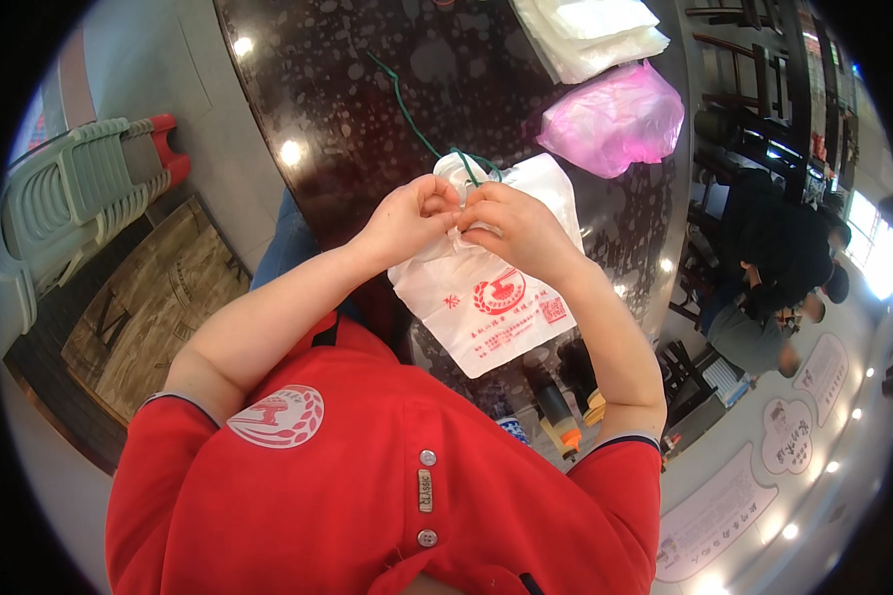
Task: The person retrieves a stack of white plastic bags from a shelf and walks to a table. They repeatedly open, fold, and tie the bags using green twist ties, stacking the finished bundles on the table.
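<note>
A white plastic bag (pixel 446 286) with red printing and a printed code lies flat on the dark table, before my chest. My left hand (pixel 411 221) pinches the upper part of this bag with thumb and fingers. Close against it, fingertips nearly meeting, my right hand (pixel 519 227) pinches the same gathered plastic. A thin green cord (pixel 403 104) runs from the tabletop down to the bag's top and curls just above my fingers. Whether the cord is tied to the bag cannot be seen, as my fingers cover that spot.
On the glossy table (pixel 327 89), a pink plastic bag (pixel 614 123) and a stack of white plastic bags (pixel 595 33) lie at the far right. A dark bottle with an orange tip (pixel 554 405) is near my right forearm. Stacked chairs (pixel 82 193) stand left; people (pixel 766 260) sit right.
</note>
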Tool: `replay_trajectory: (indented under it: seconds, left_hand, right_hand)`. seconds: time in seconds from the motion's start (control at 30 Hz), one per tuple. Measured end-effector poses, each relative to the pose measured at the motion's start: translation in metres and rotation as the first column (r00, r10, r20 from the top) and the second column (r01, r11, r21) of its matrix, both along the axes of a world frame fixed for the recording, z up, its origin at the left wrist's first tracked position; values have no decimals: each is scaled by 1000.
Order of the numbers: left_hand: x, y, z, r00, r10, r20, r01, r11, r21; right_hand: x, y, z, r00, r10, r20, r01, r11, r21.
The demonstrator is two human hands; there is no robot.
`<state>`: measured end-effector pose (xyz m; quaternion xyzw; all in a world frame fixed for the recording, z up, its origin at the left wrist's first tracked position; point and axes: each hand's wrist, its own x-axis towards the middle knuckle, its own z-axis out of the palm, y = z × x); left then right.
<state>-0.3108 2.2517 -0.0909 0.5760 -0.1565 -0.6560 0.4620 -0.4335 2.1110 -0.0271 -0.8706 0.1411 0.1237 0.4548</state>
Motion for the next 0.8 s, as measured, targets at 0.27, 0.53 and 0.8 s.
replay_trajectory:
  seconds: [0.27,0.53,0.8]
  left_hand:
    - [-4,4,6,950,-26,312,64,992,-112]
    - [-11,7,7,860,-84,503,171,977,-129]
    - [-18,15,14,772,59,633,152,950,-273]
  right_hand:
    - [3,-9,1,898,-441,-7,419,849,322]
    - [2,-25,4,725,-686,-59,590,575,568]
    - [-1,-29,14,752,-654,81,510,656,557]
